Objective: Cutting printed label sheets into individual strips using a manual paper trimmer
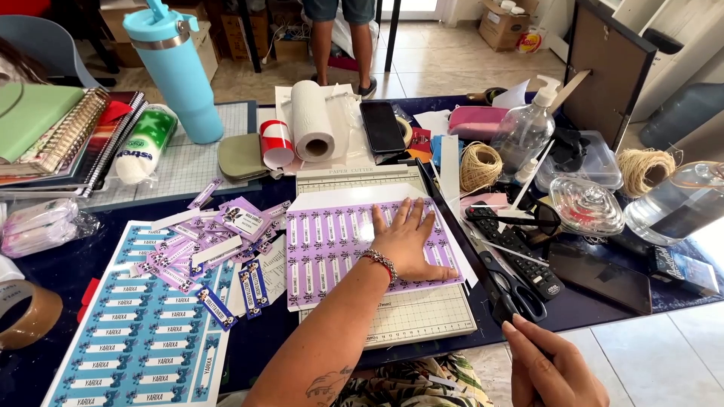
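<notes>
Already, well to the left of the pressing hand, a heap of cut purple label strips point(219, 234) lies loose over a blue label sheet point(136, 324), which looks whole and uncut. That heap suggests a good share of the purple cutting is done, with the blue sheet left.

Nearer in, the left hand point(407, 241) lies flat, fingers spread, palm down on the purple label sheet point(332, 245); it grasps nothing and only pins the sheet against the paper cutter point(400, 316). The sheet rests on the cutter's gridded bed, its right edge just under the fingertips and against the blade line. Several columns of labels remain joined on it, so I judge this sheet only partly trimmed.

Just right of that hand, the cutter arm point(460, 234) stands raised at a slant. The right hand point(550, 369) has its fingers closed round the arm's black handle end, close beside black scissors point(513, 290) and a remote control point(520, 256).
</notes>
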